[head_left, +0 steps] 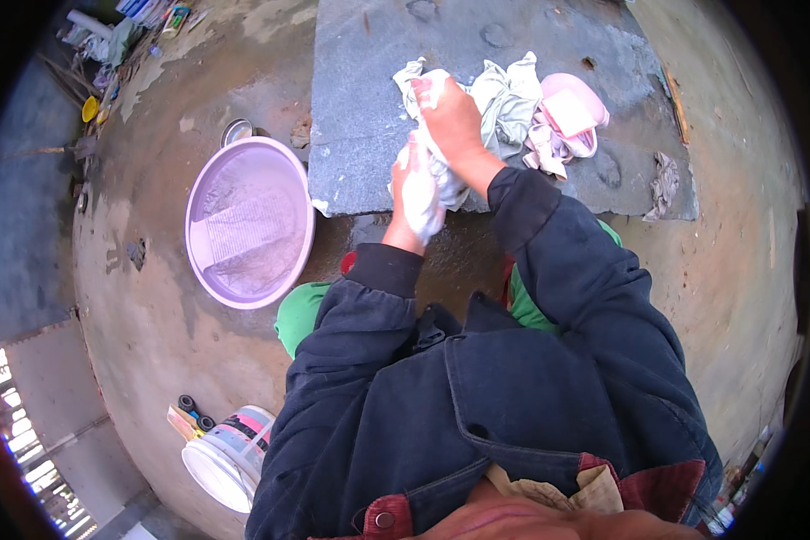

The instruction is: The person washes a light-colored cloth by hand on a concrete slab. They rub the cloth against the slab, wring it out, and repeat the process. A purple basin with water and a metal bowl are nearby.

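A pale, whitish wet cloth (509,94) lies bunched near the front of a grey stone slab (364,162). My right hand (453,118) is closed around part of it, with white suds over the fingers. Just below and to the left, my left hand (415,185) grips the cloth's nearer part and is thickly coated in lather. Some of the cloth is hidden behind both hands. To the right of it on the slab lies a pink garment with straps (547,152), and a flat white-and-pink block (568,113) rests on top.
Left of the slab, a purple basin (192,229) holds water and a ribbed washboard (243,226). A small metal bowl (236,131) is behind it. A grey rag (663,185) lies at the slab's right corner. Buckets (226,459) and a toy vehicle (194,413) stand at lower left.
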`<action>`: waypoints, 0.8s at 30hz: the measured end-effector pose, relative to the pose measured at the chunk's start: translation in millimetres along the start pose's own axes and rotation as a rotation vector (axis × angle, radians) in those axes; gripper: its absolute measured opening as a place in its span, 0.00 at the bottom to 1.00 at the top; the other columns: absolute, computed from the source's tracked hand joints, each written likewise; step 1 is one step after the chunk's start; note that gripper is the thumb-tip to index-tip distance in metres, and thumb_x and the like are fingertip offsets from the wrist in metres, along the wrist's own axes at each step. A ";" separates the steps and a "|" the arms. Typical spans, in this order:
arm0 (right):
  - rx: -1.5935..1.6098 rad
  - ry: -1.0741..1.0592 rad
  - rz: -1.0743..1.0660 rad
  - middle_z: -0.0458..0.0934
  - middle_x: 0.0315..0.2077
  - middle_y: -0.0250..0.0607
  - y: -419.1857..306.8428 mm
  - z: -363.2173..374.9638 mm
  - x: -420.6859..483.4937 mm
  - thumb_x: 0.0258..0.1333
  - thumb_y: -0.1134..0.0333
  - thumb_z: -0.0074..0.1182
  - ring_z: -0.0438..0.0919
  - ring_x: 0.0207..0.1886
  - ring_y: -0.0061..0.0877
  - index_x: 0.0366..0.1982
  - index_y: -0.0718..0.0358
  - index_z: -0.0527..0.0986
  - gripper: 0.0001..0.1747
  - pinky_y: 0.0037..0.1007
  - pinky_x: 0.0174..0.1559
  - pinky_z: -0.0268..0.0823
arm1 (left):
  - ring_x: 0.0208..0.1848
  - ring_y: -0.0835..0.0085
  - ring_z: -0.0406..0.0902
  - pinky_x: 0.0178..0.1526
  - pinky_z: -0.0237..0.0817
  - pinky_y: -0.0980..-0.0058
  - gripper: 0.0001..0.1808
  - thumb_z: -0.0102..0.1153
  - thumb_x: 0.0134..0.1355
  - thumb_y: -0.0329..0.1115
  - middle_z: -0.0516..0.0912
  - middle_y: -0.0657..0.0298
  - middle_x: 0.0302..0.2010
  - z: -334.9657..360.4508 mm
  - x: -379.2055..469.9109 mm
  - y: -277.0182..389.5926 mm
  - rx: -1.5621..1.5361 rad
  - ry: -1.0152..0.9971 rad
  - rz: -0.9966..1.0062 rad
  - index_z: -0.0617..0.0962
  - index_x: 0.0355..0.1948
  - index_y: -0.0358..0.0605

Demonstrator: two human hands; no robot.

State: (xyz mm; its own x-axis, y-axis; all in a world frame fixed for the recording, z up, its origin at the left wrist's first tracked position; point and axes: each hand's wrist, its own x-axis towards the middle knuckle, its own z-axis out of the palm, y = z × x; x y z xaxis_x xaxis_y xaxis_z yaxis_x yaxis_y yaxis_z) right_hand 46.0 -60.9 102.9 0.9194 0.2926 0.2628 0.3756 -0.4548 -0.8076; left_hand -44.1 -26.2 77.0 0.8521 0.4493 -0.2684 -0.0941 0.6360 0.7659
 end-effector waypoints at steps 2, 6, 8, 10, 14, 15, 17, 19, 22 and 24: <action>0.089 -0.013 -0.130 0.74 0.20 0.51 -8.1 8.0 -38.0 0.54 0.58 0.47 0.75 0.27 0.47 0.32 0.61 0.72 0.13 0.38 0.31 0.66 | 0.28 0.76 0.69 0.31 0.63 0.73 0.18 0.32 0.67 0.47 0.72 0.68 0.26 -11.4 13.6 0.2 -0.141 -0.003 -0.017 0.71 0.38 0.47; 0.051 -0.081 -0.199 0.75 0.19 0.47 -18.3 11.8 -51.6 0.52 0.55 0.49 0.75 0.22 0.41 0.31 0.62 0.73 0.16 0.34 0.26 0.66 | 0.32 0.77 0.72 0.36 0.65 0.79 0.20 0.30 0.67 0.49 0.73 0.64 0.30 -56.8 41.8 -8.5 -0.180 -0.295 -0.051 0.70 0.34 0.47; -0.002 -0.077 -0.045 0.75 0.18 0.43 -7.2 -3.6 -9.5 0.52 0.56 0.48 0.75 0.20 0.33 0.28 0.61 0.72 0.15 0.32 0.23 0.66 | 0.38 0.77 0.73 0.41 0.66 0.77 0.20 0.33 0.67 0.48 0.75 0.63 0.38 -9.2 8.0 5.1 -0.097 -0.096 -0.095 0.69 0.45 0.45; -0.011 -0.053 -0.037 0.73 0.15 0.41 -7.4 -4.9 -12.0 0.53 0.59 0.46 0.74 0.18 0.31 0.23 0.60 0.71 0.13 0.32 0.21 0.64 | 0.41 0.75 0.73 0.43 0.66 0.77 0.19 0.37 0.66 0.46 0.76 0.63 0.40 -0.3 1.2 7.6 -0.118 -0.064 -0.023 0.69 0.47 0.43; -0.078 0.031 -0.609 0.74 0.16 0.42 -31.6 19.0 -72.5 0.51 0.61 0.48 0.74 0.18 0.33 0.29 0.63 0.74 0.12 0.33 0.20 0.64 | 0.24 0.83 0.68 0.24 0.59 0.81 0.16 0.35 0.66 0.46 0.70 0.72 0.22 -85.6 64.1 -1.6 -0.350 -0.505 0.112 0.69 0.30 0.48; -0.125 0.061 -0.631 0.74 0.16 0.42 -20.3 18.4 -66.8 0.51 0.60 0.47 0.74 0.18 0.33 0.29 0.63 0.74 0.13 0.33 0.20 0.64 | 0.24 0.83 0.67 0.24 0.59 0.81 0.16 0.35 0.66 0.46 0.70 0.72 0.21 -58.0 45.4 -2.9 -0.294 -0.348 0.033 0.69 0.30 0.48; 0.071 -0.081 -0.009 0.74 0.15 0.42 3.7 3.3 -15.0 0.53 0.58 0.47 0.74 0.18 0.34 0.28 0.63 0.74 0.15 0.34 0.20 0.64 | 0.27 0.81 0.69 0.27 0.60 0.80 0.15 0.37 0.66 0.46 0.72 0.70 0.24 -4.8 4.2 6.0 -0.167 -0.076 -0.038 0.70 0.33 0.47; 0.006 -0.018 -0.029 0.74 0.15 0.42 0.6 1.1 -11.7 0.53 0.56 0.47 0.74 0.18 0.34 0.25 0.62 0.74 0.16 0.34 0.20 0.64 | 0.34 0.75 0.73 0.36 0.64 0.75 0.18 0.38 0.66 0.45 0.76 0.63 0.31 1.6 -2.3 3.0 -0.132 -0.009 -0.064 0.71 0.41 0.42; -0.100 -0.004 -0.262 0.73 0.14 0.44 5.4 31.5 -51.3 0.50 0.55 0.48 0.75 0.20 0.37 0.22 0.61 0.73 0.15 0.36 0.24 0.65 | 0.37 0.72 0.72 0.41 0.64 0.74 0.22 0.34 0.65 0.52 0.74 0.63 0.33 -71.2 48.3 -6.4 -0.353 -0.438 -0.057 0.71 0.38 0.44; -0.034 -0.081 -0.431 0.74 0.16 0.48 -22.2 32.7 -70.4 0.51 0.54 0.50 0.75 0.22 0.41 0.19 0.60 0.73 0.17 0.36 0.24 0.64 | 0.33 0.73 0.72 0.38 0.65 0.73 0.21 0.35 0.64 0.53 0.73 0.65 0.30 -128.0 84.2 -30.4 -0.517 -0.591 0.153 0.70 0.35 0.45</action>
State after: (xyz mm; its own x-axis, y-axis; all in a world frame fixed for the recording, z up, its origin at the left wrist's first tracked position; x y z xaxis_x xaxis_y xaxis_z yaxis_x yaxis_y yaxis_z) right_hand -30.9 -43.9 85.1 0.6663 0.5257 0.5288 0.7277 -0.3036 -0.6151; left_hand -35.4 72.6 -43.6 0.9285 0.2408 0.2827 -0.3358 0.8695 0.3622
